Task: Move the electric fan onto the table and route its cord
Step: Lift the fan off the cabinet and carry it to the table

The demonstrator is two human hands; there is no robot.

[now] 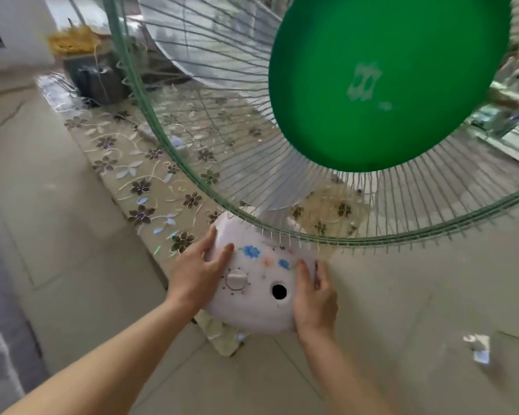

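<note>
The electric fan fills the upper right of the head view: a wire grille with a green rim, a big green centre disc and a white base with flower decals, a dial and a dark hole. Both of my hands grip that base. My left hand is on its left side, and my right hand is on its right side. The base hangs over the near corner of the table, which has a flowered cover. The cord is not visible.
A dark box with yellow straw-like stuff on top stands at the table's far end. Tiled floor lies right of and below the table. A small shiny scrap lies on the floor at the right.
</note>
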